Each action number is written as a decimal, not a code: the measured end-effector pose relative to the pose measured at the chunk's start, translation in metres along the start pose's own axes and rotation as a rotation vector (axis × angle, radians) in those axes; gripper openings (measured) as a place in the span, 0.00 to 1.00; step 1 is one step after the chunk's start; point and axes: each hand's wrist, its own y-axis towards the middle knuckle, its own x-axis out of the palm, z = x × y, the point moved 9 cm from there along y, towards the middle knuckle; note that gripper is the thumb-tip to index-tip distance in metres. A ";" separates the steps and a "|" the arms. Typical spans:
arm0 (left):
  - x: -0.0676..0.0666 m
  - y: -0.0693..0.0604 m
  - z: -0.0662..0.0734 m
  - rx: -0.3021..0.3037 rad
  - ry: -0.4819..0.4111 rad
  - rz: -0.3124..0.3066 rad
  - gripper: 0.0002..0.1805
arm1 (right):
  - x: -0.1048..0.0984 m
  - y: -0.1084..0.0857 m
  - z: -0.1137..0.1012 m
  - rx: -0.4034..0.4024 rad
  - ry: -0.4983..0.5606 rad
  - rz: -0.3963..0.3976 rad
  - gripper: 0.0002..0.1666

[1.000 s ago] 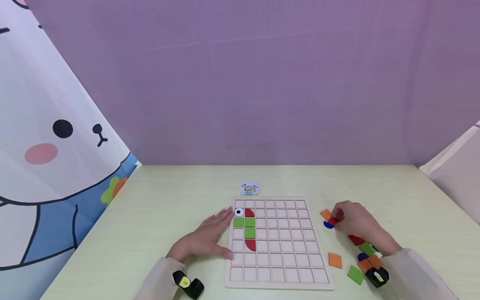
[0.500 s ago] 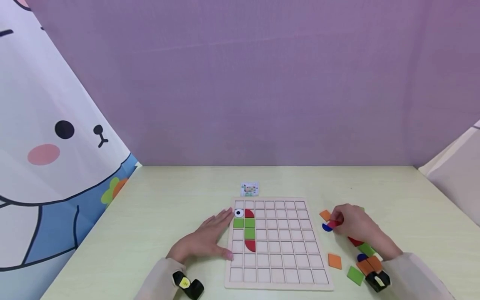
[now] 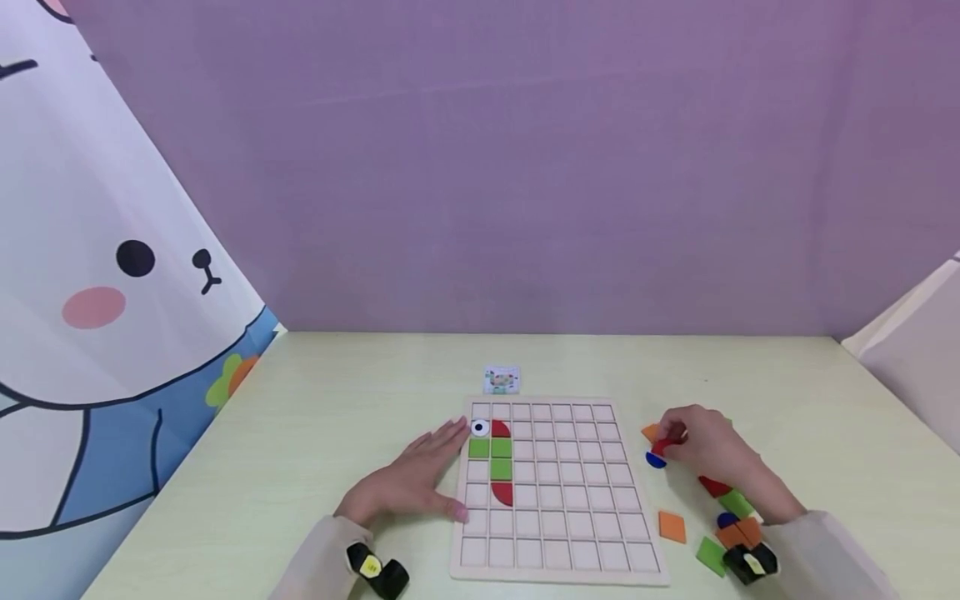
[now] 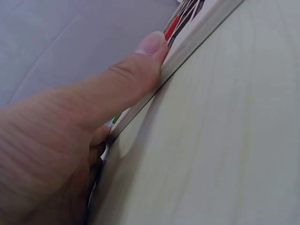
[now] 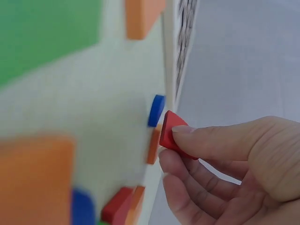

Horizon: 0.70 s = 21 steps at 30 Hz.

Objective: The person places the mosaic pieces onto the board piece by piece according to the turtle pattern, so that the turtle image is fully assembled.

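In the head view the right hand [image 3: 707,442] pinches a red piece [image 3: 663,447] between thumb and fingers, above a blue piece [image 3: 655,460] and beside an orange one [image 3: 650,432]. The right wrist view shows the red piece [image 5: 171,134] held by its edge, with the thumb on its face. The left hand [image 3: 408,479] rests at the grid board's [image 3: 577,575] left edge, fingers straight and thumb spread. Its thumb [image 4: 136,70] touches the board's edge in the left wrist view. On the board lie an eye piece [image 3: 480,427], green squares [image 3: 501,469] and two red pieces [image 3: 502,494].
Right of the board lie an orange square [image 3: 672,527], a green square [image 3: 711,556] and several more pieces near the right wrist, including a red one [image 3: 714,486]. A small picture card [image 3: 502,379] lies behind the board. A purple cloth [image 3: 555,167] hangs behind the table.
The red piece has been tilted up in the right hand's fingers and shifted slightly left and down. The left hand has stayed at the board's edge.
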 end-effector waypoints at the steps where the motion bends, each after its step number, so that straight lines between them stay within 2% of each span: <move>1: 0.000 0.000 0.000 -0.001 -0.001 0.001 0.62 | 0.000 0.001 -0.002 -0.006 0.004 0.005 0.07; 12: 0.002 0.001 -0.001 -0.003 0.006 -0.006 0.61 | 0.005 0.009 -0.025 -0.035 0.025 0.005 0.07; 21: 0.001 0.001 -0.003 -0.006 0.010 0.000 0.62 | 0.014 0.017 -0.045 -0.028 0.137 -0.015 0.08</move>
